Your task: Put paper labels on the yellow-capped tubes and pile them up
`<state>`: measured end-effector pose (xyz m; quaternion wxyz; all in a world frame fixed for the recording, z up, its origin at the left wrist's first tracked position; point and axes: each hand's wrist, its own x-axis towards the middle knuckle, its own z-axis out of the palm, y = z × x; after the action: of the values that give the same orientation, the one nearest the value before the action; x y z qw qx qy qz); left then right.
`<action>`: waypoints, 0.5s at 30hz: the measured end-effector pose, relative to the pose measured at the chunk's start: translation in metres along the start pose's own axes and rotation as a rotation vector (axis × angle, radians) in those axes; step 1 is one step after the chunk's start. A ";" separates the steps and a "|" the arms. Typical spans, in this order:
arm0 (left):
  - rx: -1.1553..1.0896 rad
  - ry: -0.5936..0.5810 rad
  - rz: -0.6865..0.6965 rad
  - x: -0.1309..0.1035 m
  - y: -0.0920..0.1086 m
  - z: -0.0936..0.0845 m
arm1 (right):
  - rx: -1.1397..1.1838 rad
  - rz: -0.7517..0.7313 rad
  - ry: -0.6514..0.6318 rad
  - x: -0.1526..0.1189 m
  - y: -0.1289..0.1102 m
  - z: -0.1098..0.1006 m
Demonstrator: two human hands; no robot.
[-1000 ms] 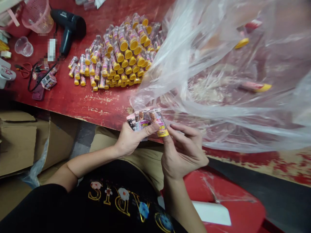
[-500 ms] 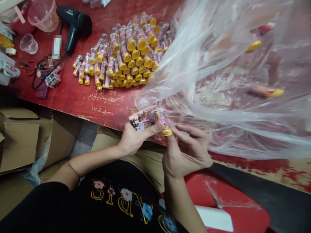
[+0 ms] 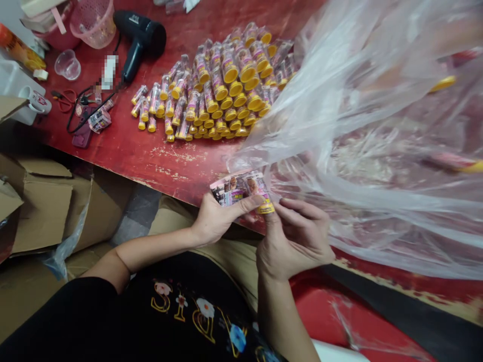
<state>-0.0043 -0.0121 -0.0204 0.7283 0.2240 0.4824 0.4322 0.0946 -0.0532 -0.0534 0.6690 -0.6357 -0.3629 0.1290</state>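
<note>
My left hand is closed on flat printed labels, its thumb pressed towards a small clear tube with a yellow cap. The tube stands nearly upright against the labels and bears a similar print, or has a label around it. My right hand pinches the tube at its capped lower end, thumb below and fingers curled behind. Both hands are over the table's front edge. Beyond them lies a large pile of capped tubes in printed wraps, yellow ends facing me.
A clear plastic bag with some tubes inside spreads over the right of the red table. At the back left are a hair dryer, pink basket, scissors and mug. Cardboard boxes stand lower left.
The view has swung left, so table items appear further right. Both hands keep their hold on the tube and labels, with only slight finger movement.
</note>
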 end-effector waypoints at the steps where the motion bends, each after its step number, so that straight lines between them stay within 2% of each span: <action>1: 0.005 0.004 -0.010 0.000 0.001 0.000 | -0.006 0.005 0.001 0.000 0.000 0.001; 9: -0.051 0.004 -0.029 -0.003 0.005 0.008 | 0.004 0.001 0.012 0.000 0.002 0.002; 11: -0.069 0.003 -0.022 0.000 0.006 0.008 | 0.013 0.012 -0.021 -0.001 0.002 0.004; 13: -0.073 0.043 0.044 0.011 0.017 -0.001 | 0.049 0.050 -0.083 -0.001 0.000 0.006; 15: -0.046 0.144 0.186 0.029 0.042 -0.019 | 0.093 0.085 -0.132 0.000 -0.001 0.006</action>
<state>-0.0340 0.0331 -0.0120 0.6535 0.2194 0.5003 0.5240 0.0906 -0.0489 -0.0532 0.6662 -0.6090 -0.3725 0.2157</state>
